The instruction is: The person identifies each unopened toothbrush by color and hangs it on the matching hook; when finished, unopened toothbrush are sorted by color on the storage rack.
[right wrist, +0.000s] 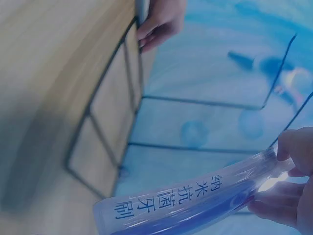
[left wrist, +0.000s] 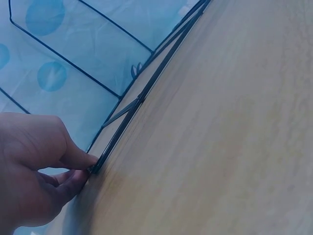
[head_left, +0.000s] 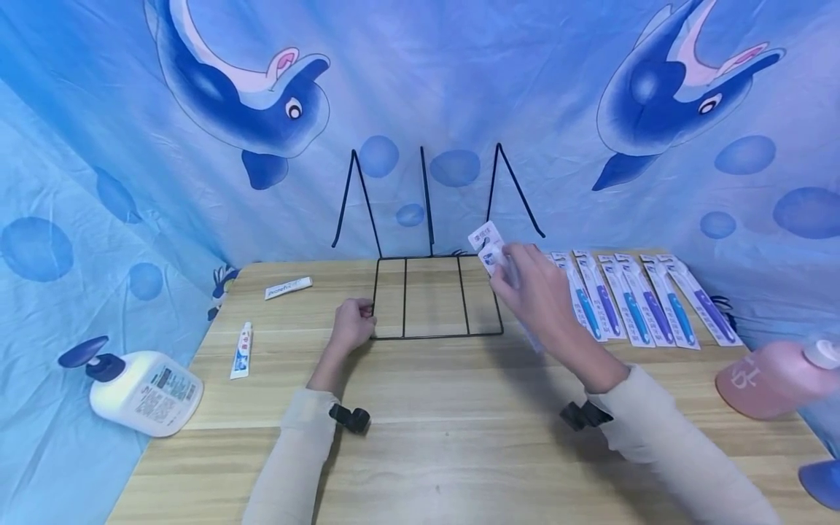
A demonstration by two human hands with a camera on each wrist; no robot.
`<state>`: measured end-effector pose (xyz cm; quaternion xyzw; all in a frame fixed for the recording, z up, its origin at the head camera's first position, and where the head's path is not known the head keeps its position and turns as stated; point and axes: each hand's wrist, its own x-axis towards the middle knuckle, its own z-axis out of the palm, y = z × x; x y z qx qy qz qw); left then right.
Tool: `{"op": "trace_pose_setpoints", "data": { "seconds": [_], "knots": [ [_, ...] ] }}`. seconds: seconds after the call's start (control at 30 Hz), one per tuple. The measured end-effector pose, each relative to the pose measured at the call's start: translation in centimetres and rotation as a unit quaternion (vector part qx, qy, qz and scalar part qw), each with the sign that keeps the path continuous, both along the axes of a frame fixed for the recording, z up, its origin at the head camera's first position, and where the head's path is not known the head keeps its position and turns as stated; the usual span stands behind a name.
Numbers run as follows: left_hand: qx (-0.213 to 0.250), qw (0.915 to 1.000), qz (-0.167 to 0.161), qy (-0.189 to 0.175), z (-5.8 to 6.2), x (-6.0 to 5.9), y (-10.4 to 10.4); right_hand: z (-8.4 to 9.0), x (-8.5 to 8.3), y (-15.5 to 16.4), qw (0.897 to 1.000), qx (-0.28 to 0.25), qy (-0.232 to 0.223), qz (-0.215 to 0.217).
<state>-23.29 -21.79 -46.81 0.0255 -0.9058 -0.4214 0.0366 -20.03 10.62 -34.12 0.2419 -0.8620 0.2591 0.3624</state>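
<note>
A black wire rack (head_left: 436, 336) stands on the table, its base flat and its bent prongs rising against the backdrop. My left hand (head_left: 354, 323) pinches the left side of the base; in the left wrist view, thumb and fingers (left wrist: 80, 159) close on the wire at its corner. A packaged toothbrush (right wrist: 171, 208) with a blue-purple handle is in my right hand (head_left: 534, 288), raised over the rack's right side. Fingers and thumb grip the clear pack near one end, and its white hang card (head_left: 485, 235) points up towards the right prong.
Several packaged toothbrushes (head_left: 630, 299) lie in a row at the right. Two toothpaste pieces, a box (head_left: 289, 287) and a tube (head_left: 241, 351), lie at the left. A white pump bottle (head_left: 147, 392) lies at the left edge, a pink bottle (head_left: 771, 379) at the right.
</note>
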Motion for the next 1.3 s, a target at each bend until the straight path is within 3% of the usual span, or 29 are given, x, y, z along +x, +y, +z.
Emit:
{"op": "trace_pose_setpoints", "data": {
  "seconds": [0.3, 0.5, 0.7, 1.03, 1.3],
  "knots": [
    [0.014, 0.9999, 0.002, -0.005, -0.2, 0.0, 0.1, 3.8, 3.4, -2.2, 0.997, 0.026, 0.056, 0.053],
    [0.025, 0.9997, 0.007, -0.001, -0.3, 0.0, 0.2, 4.5, 3.5, -3.6, 0.994, 0.032, 0.07, 0.08],
    [0.04, 0.9991, 0.013, -0.012, -0.2, 0.2, 0.2, 4.1, 3.0, -4.5, 0.993, 0.046, 0.069, 0.087],
    [0.032, 0.9994, 0.01, -0.002, -0.3, 0.1, 0.1, 3.0, 0.6, -5.6, 0.995, 0.044, 0.061, 0.071],
    [0.031, 0.9994, 0.018, -0.001, -0.4, 0.1, 0.1, 2.4, -3.4, -7.8, 0.998, 0.018, -0.014, 0.061]
  ]
}}
